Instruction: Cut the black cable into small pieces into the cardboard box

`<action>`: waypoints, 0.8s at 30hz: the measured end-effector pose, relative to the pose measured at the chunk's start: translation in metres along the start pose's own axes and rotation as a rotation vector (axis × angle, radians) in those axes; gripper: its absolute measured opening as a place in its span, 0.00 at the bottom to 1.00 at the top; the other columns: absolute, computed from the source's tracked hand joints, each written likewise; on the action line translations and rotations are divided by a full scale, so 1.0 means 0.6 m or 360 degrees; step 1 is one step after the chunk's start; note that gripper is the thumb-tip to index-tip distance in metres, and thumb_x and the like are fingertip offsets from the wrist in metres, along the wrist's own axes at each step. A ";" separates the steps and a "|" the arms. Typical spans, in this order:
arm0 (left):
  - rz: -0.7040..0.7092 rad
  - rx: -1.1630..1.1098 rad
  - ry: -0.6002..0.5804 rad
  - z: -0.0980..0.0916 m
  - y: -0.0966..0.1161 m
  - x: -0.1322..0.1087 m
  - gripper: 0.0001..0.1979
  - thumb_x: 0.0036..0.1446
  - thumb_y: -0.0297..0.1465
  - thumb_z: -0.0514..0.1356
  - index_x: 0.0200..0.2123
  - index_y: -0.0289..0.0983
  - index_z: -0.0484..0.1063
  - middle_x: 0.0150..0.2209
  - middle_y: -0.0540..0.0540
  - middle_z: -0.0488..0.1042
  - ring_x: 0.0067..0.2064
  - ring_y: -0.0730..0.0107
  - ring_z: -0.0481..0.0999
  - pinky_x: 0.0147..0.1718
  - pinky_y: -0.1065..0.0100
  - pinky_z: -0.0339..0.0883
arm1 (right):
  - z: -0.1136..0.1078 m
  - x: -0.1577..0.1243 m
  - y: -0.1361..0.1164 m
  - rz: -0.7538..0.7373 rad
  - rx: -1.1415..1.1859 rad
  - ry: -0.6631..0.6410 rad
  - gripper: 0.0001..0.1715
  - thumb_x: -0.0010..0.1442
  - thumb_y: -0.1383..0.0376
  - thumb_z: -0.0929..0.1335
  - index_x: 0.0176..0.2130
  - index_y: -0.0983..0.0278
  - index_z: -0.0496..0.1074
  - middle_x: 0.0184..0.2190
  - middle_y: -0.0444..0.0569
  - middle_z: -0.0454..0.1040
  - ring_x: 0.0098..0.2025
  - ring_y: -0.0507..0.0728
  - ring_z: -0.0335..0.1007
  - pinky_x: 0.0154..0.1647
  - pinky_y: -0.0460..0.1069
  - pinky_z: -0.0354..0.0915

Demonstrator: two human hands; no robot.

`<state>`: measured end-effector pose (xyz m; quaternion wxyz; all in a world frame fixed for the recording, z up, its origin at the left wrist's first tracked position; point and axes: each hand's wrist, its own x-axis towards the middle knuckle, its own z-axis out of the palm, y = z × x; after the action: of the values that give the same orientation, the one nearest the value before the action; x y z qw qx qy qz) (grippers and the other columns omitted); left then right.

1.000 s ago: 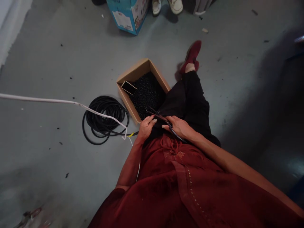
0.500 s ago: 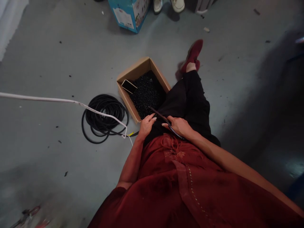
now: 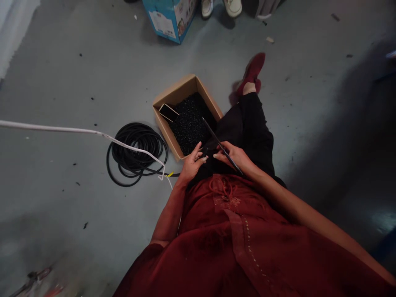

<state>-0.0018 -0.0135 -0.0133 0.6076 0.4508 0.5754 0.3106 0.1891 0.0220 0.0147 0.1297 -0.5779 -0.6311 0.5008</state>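
Note:
My left hand is at my lap by the near corner of a cardboard box, thumb and fingers closed around a black cable that is mostly hidden against my dark trousers. The cable runs under my left wrist from a black coil on the floor. In my right hand is a long thin dark knife-like tool, its tip pointing up over the box; its exact kind is unclear. Many small black pieces fill the box, with a dark rectangular object with a light edge at the left.
A white cord stretches in from the left past the coil, near a yellow tag. Beyond the box are a blue carton and another person's light shoes. Small scraps dot the grey floor.
The tool in my right hand has swung more upright, its tip moving up and right, away from my left fingers. My left index finger is raised more.

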 end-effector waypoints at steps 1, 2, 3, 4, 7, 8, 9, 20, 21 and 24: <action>0.0002 -0.0055 -0.0026 0.003 0.002 -0.003 0.34 0.53 0.31 0.58 0.61 0.45 0.48 0.42 0.48 0.73 0.40 0.73 0.73 0.44 0.68 0.65 | 0.000 0.005 -0.006 -0.0037 0.0068 0.0010 0.21 0.51 0.54 0.66 0.43 0.62 0.65 0.32 0.45 0.73 0.31 0.53 0.68 0.29 0.44 0.59; 0.0010 -0.0094 -0.0053 0.007 0.004 -0.005 0.35 0.52 0.31 0.58 0.61 0.45 0.47 0.41 0.49 0.73 0.38 0.74 0.73 0.43 0.68 0.65 | 0.000 0.009 -0.013 -0.0070 0.0119 0.0012 0.21 0.51 0.55 0.66 0.43 0.62 0.65 0.32 0.45 0.73 0.30 0.52 0.68 0.29 0.44 0.59; 0.0021 -0.0118 -0.0071 0.010 0.006 -0.007 0.36 0.51 0.31 0.59 0.61 0.44 0.47 0.40 0.49 0.72 0.37 0.75 0.73 0.43 0.69 0.65 | 0.001 0.014 -0.019 -0.0095 0.0155 0.0006 0.21 0.51 0.56 0.66 0.43 0.63 0.64 0.32 0.45 0.73 0.30 0.52 0.67 0.29 0.44 0.59; 0.0032 -0.0132 -0.0080 0.013 0.008 -0.009 0.36 0.51 0.30 0.59 0.61 0.44 0.47 0.40 0.49 0.72 0.37 0.75 0.73 0.43 0.68 0.65 | 0.003 0.017 -0.024 -0.0108 0.0177 -0.0001 0.20 0.51 0.58 0.66 0.43 0.63 0.64 0.31 0.44 0.72 0.29 0.52 0.67 0.29 0.44 0.59; 0.0046 -0.0124 -0.0095 0.018 0.011 -0.012 0.35 0.51 0.31 0.59 0.61 0.42 0.48 0.42 0.47 0.72 0.39 0.72 0.73 0.44 0.66 0.65 | 0.007 0.024 -0.033 -0.0103 0.0173 0.0004 0.18 0.50 0.61 0.65 0.42 0.63 0.64 0.29 0.43 0.71 0.27 0.50 0.64 0.27 0.44 0.58; 0.0049 -0.0090 -0.0089 0.019 0.012 -0.013 0.34 0.52 0.31 0.59 0.61 0.42 0.50 0.43 0.46 0.72 0.41 0.70 0.73 0.45 0.65 0.65 | 0.008 0.024 -0.033 -0.0102 0.0174 0.0012 0.17 0.49 0.62 0.65 0.41 0.62 0.64 0.28 0.42 0.71 0.26 0.50 0.64 0.26 0.44 0.58; 0.0058 -0.0032 -0.0076 0.019 0.012 -0.013 0.32 0.53 0.32 0.58 0.60 0.41 0.52 0.44 0.45 0.72 0.43 0.69 0.72 0.46 0.64 0.65 | 0.008 0.025 -0.032 -0.0101 0.0186 0.0022 0.17 0.49 0.62 0.65 0.41 0.62 0.64 0.28 0.42 0.70 0.26 0.50 0.64 0.26 0.44 0.58; 0.0247 0.0428 0.0161 0.021 0.030 -0.017 0.17 0.55 0.35 0.56 0.48 0.39 0.70 0.47 0.45 0.72 0.48 0.66 0.70 0.49 0.66 0.62 | -0.004 0.038 -0.022 -0.0079 0.0342 0.0200 0.17 0.52 0.59 0.64 0.41 0.62 0.63 0.27 0.43 0.69 0.26 0.51 0.65 0.27 0.45 0.60; 0.0222 0.0395 0.0190 0.019 0.031 -0.017 0.17 0.55 0.35 0.56 0.48 0.39 0.70 0.46 0.46 0.72 0.46 0.67 0.71 0.47 0.67 0.63 | -0.007 0.036 -0.022 -0.0079 0.0345 0.0213 0.17 0.52 0.58 0.64 0.42 0.62 0.63 0.28 0.43 0.69 0.27 0.51 0.66 0.27 0.46 0.61; 0.0123 0.0273 0.0267 0.007 0.030 -0.013 0.18 0.55 0.36 0.56 0.49 0.39 0.69 0.45 0.45 0.73 0.41 0.70 0.73 0.41 0.69 0.66 | -0.018 0.021 -0.017 -0.0087 0.0190 0.0221 0.21 0.54 0.53 0.64 0.44 0.62 0.65 0.31 0.45 0.71 0.30 0.53 0.67 0.29 0.46 0.61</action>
<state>0.0037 -0.0142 0.0061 0.5040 0.4955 0.6309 0.3200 0.1872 0.0398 0.0224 0.2210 -0.5850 -0.6052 0.4925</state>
